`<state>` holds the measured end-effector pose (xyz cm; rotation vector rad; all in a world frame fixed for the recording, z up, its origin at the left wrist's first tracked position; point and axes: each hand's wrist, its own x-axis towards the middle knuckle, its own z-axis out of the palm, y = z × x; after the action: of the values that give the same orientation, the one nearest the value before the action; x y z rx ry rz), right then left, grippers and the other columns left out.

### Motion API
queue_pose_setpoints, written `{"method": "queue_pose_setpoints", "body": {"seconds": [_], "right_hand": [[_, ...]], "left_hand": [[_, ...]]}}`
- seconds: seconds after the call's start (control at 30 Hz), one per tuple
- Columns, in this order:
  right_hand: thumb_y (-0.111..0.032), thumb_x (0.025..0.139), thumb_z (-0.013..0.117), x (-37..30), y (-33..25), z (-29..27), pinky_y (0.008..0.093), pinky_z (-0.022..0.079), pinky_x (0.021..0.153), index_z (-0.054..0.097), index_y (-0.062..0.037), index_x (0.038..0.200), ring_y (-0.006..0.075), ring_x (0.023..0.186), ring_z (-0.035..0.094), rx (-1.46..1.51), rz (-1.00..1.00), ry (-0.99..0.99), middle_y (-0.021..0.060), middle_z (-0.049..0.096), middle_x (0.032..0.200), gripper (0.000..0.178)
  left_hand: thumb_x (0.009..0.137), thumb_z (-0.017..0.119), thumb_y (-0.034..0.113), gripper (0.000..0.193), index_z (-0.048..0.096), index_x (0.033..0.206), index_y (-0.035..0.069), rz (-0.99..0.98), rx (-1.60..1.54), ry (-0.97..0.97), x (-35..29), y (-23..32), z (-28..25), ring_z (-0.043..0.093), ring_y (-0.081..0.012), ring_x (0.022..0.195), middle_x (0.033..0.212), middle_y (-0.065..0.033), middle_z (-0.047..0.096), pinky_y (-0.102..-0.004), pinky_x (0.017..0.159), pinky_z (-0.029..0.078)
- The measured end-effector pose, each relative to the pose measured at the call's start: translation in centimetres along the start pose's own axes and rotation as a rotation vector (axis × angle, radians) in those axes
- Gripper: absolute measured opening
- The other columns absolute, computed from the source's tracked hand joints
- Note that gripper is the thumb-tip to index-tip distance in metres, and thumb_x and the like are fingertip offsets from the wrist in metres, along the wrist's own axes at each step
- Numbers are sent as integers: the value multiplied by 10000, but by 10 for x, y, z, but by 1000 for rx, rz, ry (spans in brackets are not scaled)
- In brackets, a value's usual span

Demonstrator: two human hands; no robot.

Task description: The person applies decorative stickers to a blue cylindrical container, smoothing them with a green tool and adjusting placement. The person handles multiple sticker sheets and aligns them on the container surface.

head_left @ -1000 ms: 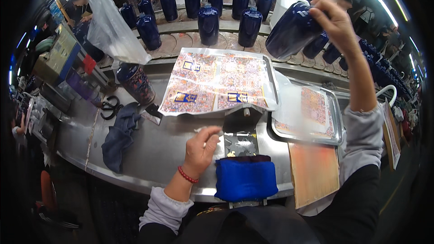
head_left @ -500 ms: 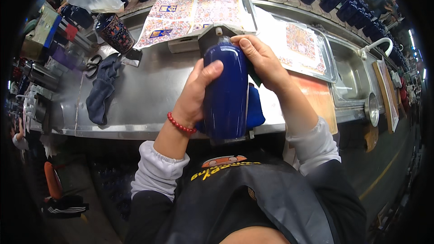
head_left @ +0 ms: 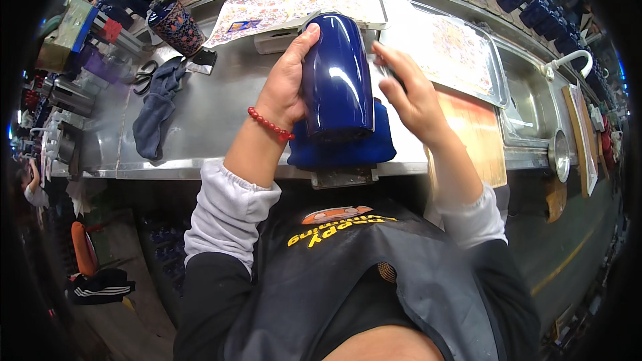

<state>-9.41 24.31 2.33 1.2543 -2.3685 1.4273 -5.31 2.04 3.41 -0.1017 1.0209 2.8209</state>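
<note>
The left hand [head_left: 283,85] holds a shiny dark-blue bottle [head_left: 340,75], neck hidden; I can't tell if the blurry right hand [head_left: 416,99] holds anything.

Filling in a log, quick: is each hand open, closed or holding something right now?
Left hand: holding a glossy dark-blue rounded bottle.
Right hand: beside the bottle, fingers partly curled; whether it holds anything cannot be told.

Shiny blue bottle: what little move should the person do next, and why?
Perhaps bring the right hand in to steady the blue bottle: the left hand holds its left side, while the right hand seems just off the other side.
</note>
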Motion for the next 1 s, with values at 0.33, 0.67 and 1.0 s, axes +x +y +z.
{"method": "queue_pose_setpoints", "body": {"seconds": [0.33, 0.67, 1.0], "right_hand": [[-114, 757, 836, -42, -38, 13, 440, 415, 1108, 364, 20, 1518, 435, 1354, 465, -91, -60, -31, 286, 445, 1475, 906], [-348, 894, 724, -30, -48, 6, 444, 369, 1139, 370, 30, 1516, 421, 1378, 448, -61, -47, -13, 277, 442, 1484, 809], [-163, 856, 757, -31, -56, 5, 455, 415, 1103, 421, 53, 1468, 452, 1325, 479, -256, -110, -32, 300, 463, 1449, 731]], "left_hand": [[1052, 529, 367, 393, 605, 1236, 28, -20, -68, -18, 5, -1, -6, 733, -224, 910, 1086, -130, 719, -392, 797, 634], [1090, 327, 487, 584, 524, 1339, -3, -59, -208, -88, 3, -2, -11, 705, -294, 1035, 1193, -190, 671, -457, 901, 607], [1094, 318, 481, 596, 545, 1298, -30, 136, 77, 103, -20, -23, 1, 713, -254, 997, 1154, -170, 686, -397, 872, 612]]}}
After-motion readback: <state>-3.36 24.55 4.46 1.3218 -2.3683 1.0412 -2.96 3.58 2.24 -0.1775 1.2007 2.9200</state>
